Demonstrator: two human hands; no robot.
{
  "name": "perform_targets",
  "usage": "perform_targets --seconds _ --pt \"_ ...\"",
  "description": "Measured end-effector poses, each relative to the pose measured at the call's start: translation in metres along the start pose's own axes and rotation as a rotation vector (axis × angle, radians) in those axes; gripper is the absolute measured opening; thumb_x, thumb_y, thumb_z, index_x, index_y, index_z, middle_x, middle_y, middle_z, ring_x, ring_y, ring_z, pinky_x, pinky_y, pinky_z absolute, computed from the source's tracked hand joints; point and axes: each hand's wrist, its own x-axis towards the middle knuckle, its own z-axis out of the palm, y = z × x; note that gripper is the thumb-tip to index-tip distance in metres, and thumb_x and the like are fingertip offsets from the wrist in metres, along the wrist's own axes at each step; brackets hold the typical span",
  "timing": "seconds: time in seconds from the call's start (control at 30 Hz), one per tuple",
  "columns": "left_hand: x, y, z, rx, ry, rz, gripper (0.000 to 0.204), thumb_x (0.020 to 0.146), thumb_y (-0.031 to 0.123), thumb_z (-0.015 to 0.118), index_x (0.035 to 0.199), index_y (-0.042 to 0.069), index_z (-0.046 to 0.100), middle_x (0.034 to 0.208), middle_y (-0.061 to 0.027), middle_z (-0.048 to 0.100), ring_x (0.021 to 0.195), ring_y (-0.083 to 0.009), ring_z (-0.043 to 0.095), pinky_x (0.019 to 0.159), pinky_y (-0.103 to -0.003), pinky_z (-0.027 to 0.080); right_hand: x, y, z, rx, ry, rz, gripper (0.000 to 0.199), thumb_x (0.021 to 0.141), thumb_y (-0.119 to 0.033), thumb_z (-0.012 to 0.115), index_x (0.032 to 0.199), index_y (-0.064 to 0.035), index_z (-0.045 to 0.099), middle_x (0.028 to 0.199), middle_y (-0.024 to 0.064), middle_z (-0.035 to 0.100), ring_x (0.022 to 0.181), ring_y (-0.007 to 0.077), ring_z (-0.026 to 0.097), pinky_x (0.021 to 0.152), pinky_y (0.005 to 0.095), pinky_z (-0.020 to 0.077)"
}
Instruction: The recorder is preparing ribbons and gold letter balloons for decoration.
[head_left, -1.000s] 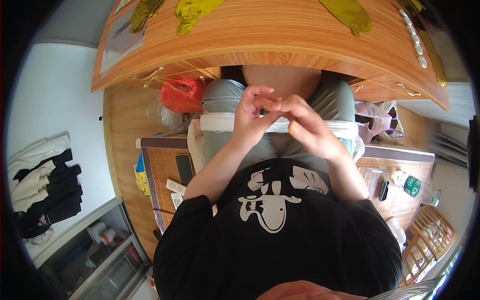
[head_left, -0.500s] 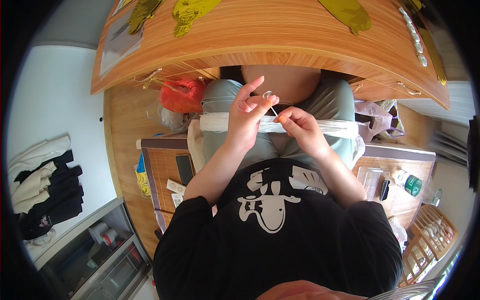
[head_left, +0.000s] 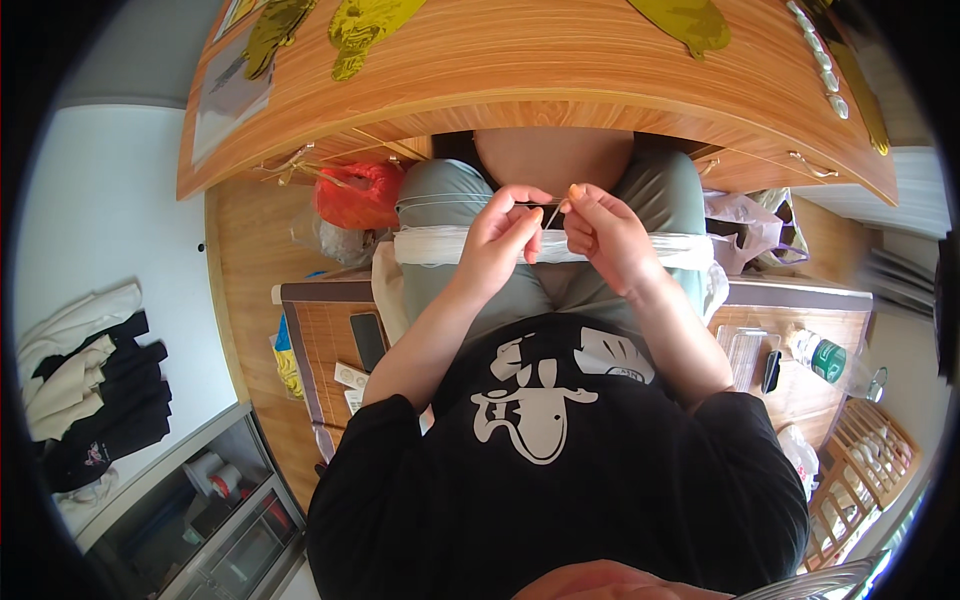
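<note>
Both hands [head_left: 496,240] [head_left: 614,238] hold cord [head_left: 552,216] clear of desk edge [head_left: 570,95].

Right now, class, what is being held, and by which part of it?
A thin pale strand: the right hand pinches the upper part that shows. Whether the left hand also grips it cannot be told.

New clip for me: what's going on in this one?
A seated person works with bare hands over their lap. The right hand pinches a thin pale strand; the left hand is beside it, though whether it grips the strand too is unclear. A white bundle stretches across the thighs, in front of a wooden desk.
</note>
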Motion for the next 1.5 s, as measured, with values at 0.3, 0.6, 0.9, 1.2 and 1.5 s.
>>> perform_targets --seconds 0.3,0.6,0.9,1.2,1.5 --pt "-0.003 0.015 0.011 -0.041 0.335 0.020 0.027 0.101 0.015 0.059 0.126 0.004 0.059 0.074 -0.0041 0.068 0.066 -0.0099 0.063 0.068 -0.023 0.049 -0.029 0.014 0.033 -1.327 -0.086 -0.475 0.010 0.095 -0.009 0.061 0.090 -0.0005 0.063 0.090 0.0144 0.065 0.086 0.0242 0.066 0.075 0.0335 0.0506" --pt "0.000 0.006 0.006 0.772 0.071 0.571 0.051 0.106 0.029 0.046 0.145 -0.002 0.039 0.081 -0.0064 0.070 0.071 -0.0161 0.064 0.079 -0.037 0.049 -0.014 0.017 0.024 -0.830 -0.034 -0.314 0.014 0.103 -0.012 0.051 0.096 -0.0018 0.056 0.084 -0.0007 0.052 0.079 0.0086 0.046 0.071 0.0237 0.0410" --pt "-0.011 0.007 -0.008 0.819 0.045 0.411 0.061 0.107 0.045 0.036 0.141 -0.005 0.037 0.090 -0.0129 0.072 0.087 -0.0201 0.065 0.085 -0.032 0.048 -0.019 0.007 0.025 -0.656 -0.056 -0.325 0.015 0.103 -0.016 0.052 0.093 -0.0060 0.057 0.080 -0.0060 0.046 0.073 0.0034 0.040 0.065 0.0202 0.0348" --pt "-0.020 0.026 -0.008 0.573 0.025 -0.081 0.036 0.106 0.029 0.038 0.125 0.002 0.053 0.080 -0.0068 0.070 0.083 -0.0143 0.065 0.088 -0.035 0.047 -0.006 0.010 0.010 -0.834 -0.057 -0.177 0.017 0.103 -0.015 0.052 0.096 -0.0010 0.058 0.086 -0.0003 0.058 0.081 0.0076 0.053 0.074 0.0247 0.0447" --pt "-0.020 0.001 -0.030 -0.117 -0.195 0.126 0.043 0.105 0.038 0.045 0.126 0.002 0.053 0.079 -0.0049 0.071 0.076 -0.0161 0.067 0.077 -0.033 0.049 -0.003 0.015 0.003 -0.815 -0.048 -0.167 0.018 0.103 -0.016 0.052 0.097 -0.0020 0.061 0.082 -0.0005 0.058 0.077 0.0069 0.052 0.069 0.0219 0.0423"
